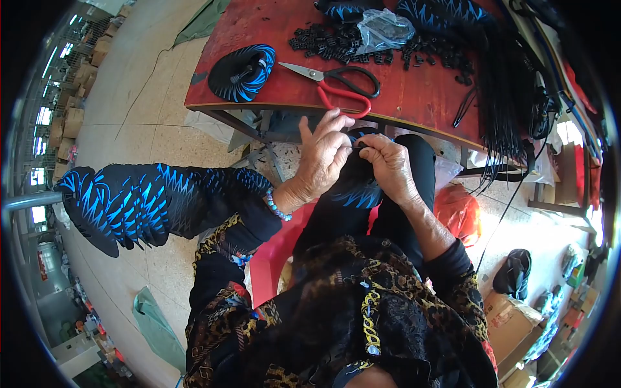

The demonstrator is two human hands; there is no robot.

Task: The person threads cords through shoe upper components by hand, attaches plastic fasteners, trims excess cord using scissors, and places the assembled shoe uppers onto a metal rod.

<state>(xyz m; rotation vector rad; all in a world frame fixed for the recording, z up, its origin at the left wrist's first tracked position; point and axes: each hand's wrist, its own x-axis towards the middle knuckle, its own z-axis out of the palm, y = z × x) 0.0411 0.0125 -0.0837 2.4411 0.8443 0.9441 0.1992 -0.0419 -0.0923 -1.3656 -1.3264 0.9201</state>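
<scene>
Nearest, the black-and-blue cloth [356,196] lies over the lap, between the two hands and below the desk edge; lap probably props it so both hands stay free for fine work. Right hand [392,168]: thumb and forefinger pinched on a small dark bit at the cloth's upper end, other fingers curled in, likely to steady it. Left hand [317,161]: thumb and forefinger close to the same spot, remaining fingers fanned out, likely to keep clear of the pinch. Can't tell whether the left one grips anything; contact too small and dark.

Beside the left forearm, a stack of cloth pieces [139,204] lies at arm level, probably for easy reach.

Red desk [414,97] ahead. Scissors [330,84] at its near edge, red handle loop toward the person, so presumably quick to grab. Folded cloth [240,72] at the left corner, apart from the clutter. Further right, black cords [501,103] hang over the edge, perhaps so single ones pull out easily. Farther back, loose black plastic bits [323,42] in a spread heap, clear plastic bag [386,31] on top.
</scene>
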